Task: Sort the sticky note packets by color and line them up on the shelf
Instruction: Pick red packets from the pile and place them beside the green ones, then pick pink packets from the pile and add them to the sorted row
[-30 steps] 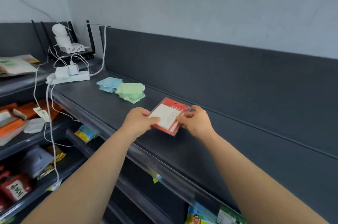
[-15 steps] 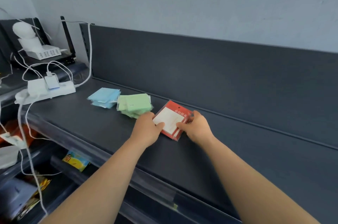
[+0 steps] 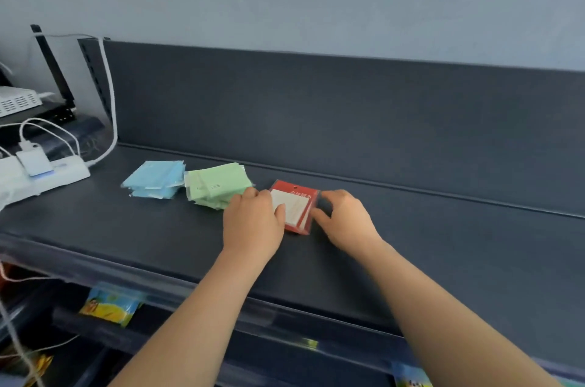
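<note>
Red packet [image 3: 296, 206] lowered onto shelf [image 3: 126, 228], near green stack [image 3: 221, 184].

A small shop: a dark grey metal display shelf [image 3: 152, 228] on a slotted upright [image 3: 92, 76], with a clear label strip [image 3: 285, 307] along its front edge and colourful packaged goods [image 3: 109, 307] stocked below.
</note>
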`<action>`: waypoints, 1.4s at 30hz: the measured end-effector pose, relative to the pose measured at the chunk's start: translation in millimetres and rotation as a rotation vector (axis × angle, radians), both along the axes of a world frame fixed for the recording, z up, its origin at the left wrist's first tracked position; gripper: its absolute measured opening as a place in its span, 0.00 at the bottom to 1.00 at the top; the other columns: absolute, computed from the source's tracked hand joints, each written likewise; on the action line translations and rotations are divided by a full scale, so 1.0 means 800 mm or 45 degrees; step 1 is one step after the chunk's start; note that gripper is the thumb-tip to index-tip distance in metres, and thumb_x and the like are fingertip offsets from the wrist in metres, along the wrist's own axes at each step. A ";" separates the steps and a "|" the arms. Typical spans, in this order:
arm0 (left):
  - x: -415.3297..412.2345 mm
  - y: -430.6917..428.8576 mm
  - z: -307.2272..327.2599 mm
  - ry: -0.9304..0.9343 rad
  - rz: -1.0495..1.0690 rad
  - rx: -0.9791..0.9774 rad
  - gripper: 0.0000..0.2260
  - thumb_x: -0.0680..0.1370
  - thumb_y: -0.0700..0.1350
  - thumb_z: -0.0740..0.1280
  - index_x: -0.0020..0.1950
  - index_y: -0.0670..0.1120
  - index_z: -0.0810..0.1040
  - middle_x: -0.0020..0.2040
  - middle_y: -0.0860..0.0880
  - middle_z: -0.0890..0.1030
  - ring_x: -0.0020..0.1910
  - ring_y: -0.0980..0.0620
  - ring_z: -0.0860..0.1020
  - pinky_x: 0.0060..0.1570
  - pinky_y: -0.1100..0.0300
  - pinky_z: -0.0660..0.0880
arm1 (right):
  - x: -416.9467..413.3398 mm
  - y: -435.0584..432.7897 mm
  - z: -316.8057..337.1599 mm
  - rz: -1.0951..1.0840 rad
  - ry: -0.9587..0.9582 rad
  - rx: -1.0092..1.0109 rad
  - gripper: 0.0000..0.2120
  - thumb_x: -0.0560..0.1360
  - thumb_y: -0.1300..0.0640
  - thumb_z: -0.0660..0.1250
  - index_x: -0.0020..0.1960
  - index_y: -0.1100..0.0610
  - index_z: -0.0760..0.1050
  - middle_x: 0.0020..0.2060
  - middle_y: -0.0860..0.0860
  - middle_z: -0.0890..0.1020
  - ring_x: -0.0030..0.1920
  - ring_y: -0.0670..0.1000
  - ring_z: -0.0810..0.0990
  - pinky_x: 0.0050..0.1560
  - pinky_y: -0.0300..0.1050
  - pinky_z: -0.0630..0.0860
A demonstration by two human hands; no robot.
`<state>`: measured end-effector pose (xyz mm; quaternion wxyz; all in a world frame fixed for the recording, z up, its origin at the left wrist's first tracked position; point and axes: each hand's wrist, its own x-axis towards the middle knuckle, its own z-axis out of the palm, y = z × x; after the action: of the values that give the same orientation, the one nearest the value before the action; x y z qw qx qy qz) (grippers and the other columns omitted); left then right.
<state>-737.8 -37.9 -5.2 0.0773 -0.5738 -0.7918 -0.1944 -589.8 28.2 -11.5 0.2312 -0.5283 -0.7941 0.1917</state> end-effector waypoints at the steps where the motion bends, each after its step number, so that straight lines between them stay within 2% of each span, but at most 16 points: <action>1: 0.002 -0.001 0.004 0.022 -0.027 0.027 0.15 0.81 0.54 0.58 0.57 0.46 0.77 0.54 0.47 0.77 0.51 0.46 0.74 0.48 0.55 0.68 | 0.005 -0.004 0.005 0.014 -0.058 0.047 0.14 0.79 0.52 0.62 0.62 0.57 0.75 0.61 0.53 0.76 0.59 0.54 0.75 0.53 0.44 0.72; 4: 0.018 -0.002 0.017 0.064 -0.119 0.088 0.15 0.81 0.54 0.57 0.58 0.48 0.77 0.55 0.48 0.78 0.51 0.46 0.75 0.50 0.54 0.68 | 0.022 -0.013 0.016 -0.019 -0.221 0.153 0.16 0.80 0.52 0.60 0.63 0.61 0.73 0.62 0.54 0.77 0.61 0.56 0.75 0.58 0.48 0.73; 8: 0.062 0.000 0.018 0.010 -0.306 0.111 0.14 0.80 0.54 0.59 0.59 0.49 0.79 0.56 0.50 0.80 0.56 0.46 0.75 0.52 0.54 0.67 | 0.070 -0.031 0.021 -0.128 -0.308 0.252 0.16 0.81 0.52 0.58 0.62 0.61 0.74 0.59 0.54 0.78 0.59 0.56 0.75 0.59 0.48 0.71; 14: 0.151 -0.002 0.018 -0.090 -0.535 0.109 0.17 0.81 0.53 0.59 0.66 0.49 0.76 0.62 0.51 0.78 0.61 0.48 0.74 0.59 0.55 0.69 | 0.169 -0.062 0.023 -0.306 -0.309 0.243 0.16 0.81 0.52 0.58 0.62 0.60 0.74 0.60 0.53 0.78 0.61 0.55 0.75 0.59 0.49 0.73; 20: 0.269 -0.005 0.020 -0.086 -0.692 0.082 0.15 0.81 0.53 0.60 0.62 0.49 0.78 0.59 0.52 0.79 0.57 0.48 0.74 0.55 0.55 0.68 | 0.296 -0.091 0.022 -0.471 -0.349 0.234 0.16 0.80 0.51 0.60 0.63 0.59 0.74 0.60 0.53 0.78 0.60 0.55 0.75 0.59 0.49 0.73; 28: 0.473 -0.022 0.031 -0.155 -0.852 0.070 0.15 0.81 0.53 0.60 0.64 0.50 0.78 0.60 0.52 0.79 0.58 0.48 0.74 0.57 0.55 0.69 | 0.506 -0.134 0.032 -0.675 -0.411 0.173 0.16 0.80 0.52 0.59 0.60 0.62 0.75 0.59 0.54 0.78 0.60 0.56 0.75 0.58 0.51 0.72; 32: 0.574 -0.027 0.029 -0.195 -0.918 0.051 0.15 0.81 0.53 0.60 0.63 0.49 0.78 0.59 0.51 0.79 0.58 0.47 0.74 0.56 0.55 0.68 | 0.605 -0.152 0.032 -0.758 -0.411 0.151 0.13 0.79 0.53 0.59 0.57 0.60 0.75 0.55 0.53 0.79 0.56 0.57 0.77 0.51 0.49 0.74; 34: 0.618 -0.027 0.026 -0.228 -0.948 0.025 0.15 0.81 0.53 0.60 0.64 0.49 0.77 0.58 0.51 0.79 0.57 0.47 0.74 0.56 0.55 0.68 | 0.647 -0.159 0.031 -0.794 -0.401 0.124 0.13 0.79 0.53 0.59 0.58 0.59 0.75 0.57 0.53 0.79 0.56 0.57 0.77 0.51 0.49 0.74; 38: 0.685 -0.016 0.021 -0.256 -0.994 -0.040 0.15 0.81 0.52 0.61 0.63 0.47 0.78 0.56 0.49 0.79 0.56 0.47 0.74 0.54 0.54 0.72 | 0.718 -0.168 0.030 -0.835 -0.405 0.106 0.16 0.80 0.54 0.58 0.64 0.58 0.75 0.62 0.53 0.78 0.59 0.56 0.76 0.57 0.48 0.73; 42: 0.737 0.011 0.018 -0.260 -1.003 -0.116 0.16 0.80 0.52 0.61 0.64 0.47 0.76 0.58 0.48 0.78 0.58 0.45 0.74 0.54 0.53 0.72 | 0.774 -0.161 0.031 -0.896 -0.396 0.095 0.15 0.81 0.54 0.58 0.63 0.57 0.76 0.61 0.54 0.78 0.58 0.56 0.77 0.53 0.46 0.72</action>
<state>-148.4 -29.1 9.0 -0.1077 -0.8136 -0.5231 -0.2298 29.3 -100.6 13.0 0.1787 -0.7825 -0.5963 -0.0107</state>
